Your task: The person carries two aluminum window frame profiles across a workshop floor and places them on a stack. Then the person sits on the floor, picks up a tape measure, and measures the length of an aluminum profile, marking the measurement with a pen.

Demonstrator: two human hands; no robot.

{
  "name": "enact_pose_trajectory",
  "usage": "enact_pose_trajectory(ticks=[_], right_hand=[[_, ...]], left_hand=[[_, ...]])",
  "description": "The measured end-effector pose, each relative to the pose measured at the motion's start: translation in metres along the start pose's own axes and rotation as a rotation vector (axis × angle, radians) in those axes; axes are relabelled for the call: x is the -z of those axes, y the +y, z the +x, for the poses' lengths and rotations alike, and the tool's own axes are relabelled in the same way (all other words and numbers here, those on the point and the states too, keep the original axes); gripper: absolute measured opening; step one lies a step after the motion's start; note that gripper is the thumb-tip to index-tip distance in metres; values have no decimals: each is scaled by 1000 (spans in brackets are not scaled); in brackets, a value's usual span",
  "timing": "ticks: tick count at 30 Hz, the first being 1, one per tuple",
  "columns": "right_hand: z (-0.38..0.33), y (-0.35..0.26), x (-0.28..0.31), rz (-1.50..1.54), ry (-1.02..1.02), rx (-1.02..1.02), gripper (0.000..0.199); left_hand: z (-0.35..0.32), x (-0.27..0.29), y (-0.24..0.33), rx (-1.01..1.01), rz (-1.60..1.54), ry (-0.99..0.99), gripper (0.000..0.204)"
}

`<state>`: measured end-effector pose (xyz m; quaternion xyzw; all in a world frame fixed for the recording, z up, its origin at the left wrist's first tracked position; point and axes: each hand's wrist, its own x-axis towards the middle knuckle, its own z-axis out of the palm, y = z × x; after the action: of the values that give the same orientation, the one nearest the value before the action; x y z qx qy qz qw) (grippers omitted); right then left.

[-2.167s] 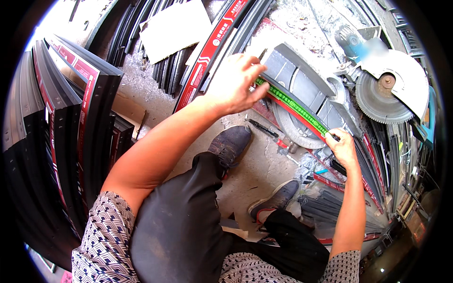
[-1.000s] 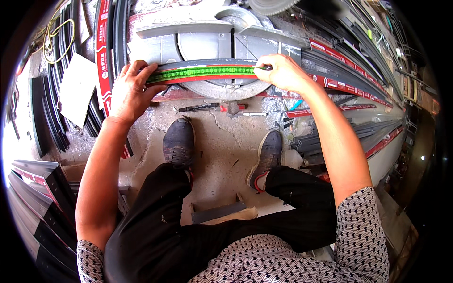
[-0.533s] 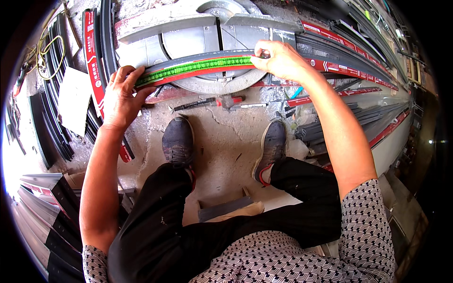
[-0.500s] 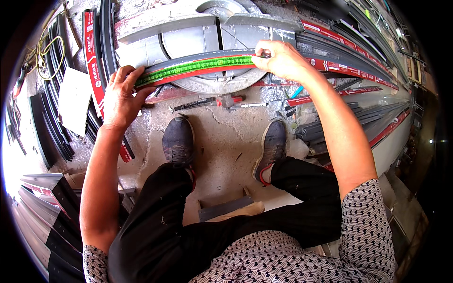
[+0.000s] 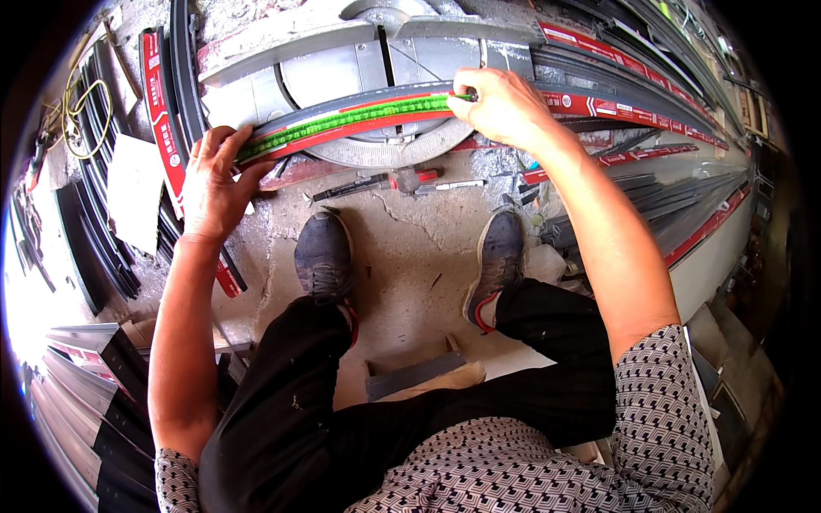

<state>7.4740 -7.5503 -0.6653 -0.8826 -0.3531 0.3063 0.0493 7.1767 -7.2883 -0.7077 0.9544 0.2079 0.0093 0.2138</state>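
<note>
A green tape measure blade (image 5: 363, 114) is stretched along a long dark profile with red film (image 5: 325, 137). My left hand (image 5: 218, 175) grips the left end of the blade and profile, fingers on top and thumb below. At the blade's right part, my right hand (image 5: 496, 101) is closed on it, pinching it between thumb and fingers; a small dark part shows by the fingertips. Behind and beneath the profile lies the grey metal bed of a mitre saw (image 5: 333, 75), with its curved angle scale (image 5: 393, 152) towards me.
Bundles of dark and red-filmed profiles (image 5: 633, 109) lie at the right, more (image 5: 162, 111) at the left. On the floor are a red and black tool (image 5: 409, 180), a white pen-like stick (image 5: 457, 185) and a white sheet (image 5: 135, 192). Stacked grey profiles (image 5: 81, 385) stand at lower left.
Both hands, still holding the blade and profile, appear slightly further left in the picture, and the saw bed has shifted left too. The grip of each hand looks the same.
</note>
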Motion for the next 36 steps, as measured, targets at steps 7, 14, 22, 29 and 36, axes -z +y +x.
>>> enact_pose_trajectory(ticks=[7, 14, 22, 29, 36], right_hand=[[-4, -8, 5, -59, -9, -40, 26], [-3, -5, 4, -38, -10, -25, 26], [0, -2, 6, -30, -17, -10, 28], [3, -1, 7, -37, -21, -2, 28], [6, -3, 8, -54, -51, -16, 26]], left_hand=[[3, 6, 8, -7, 77, -51, 55], [11, 18, 13, -98, 225, -168, 54], [17, 22, 33, -170, 286, -225, 59], [24, -15, 105, -191, 158, -167, 72], [25, -78, 194, -4, 105, -14, 78]])
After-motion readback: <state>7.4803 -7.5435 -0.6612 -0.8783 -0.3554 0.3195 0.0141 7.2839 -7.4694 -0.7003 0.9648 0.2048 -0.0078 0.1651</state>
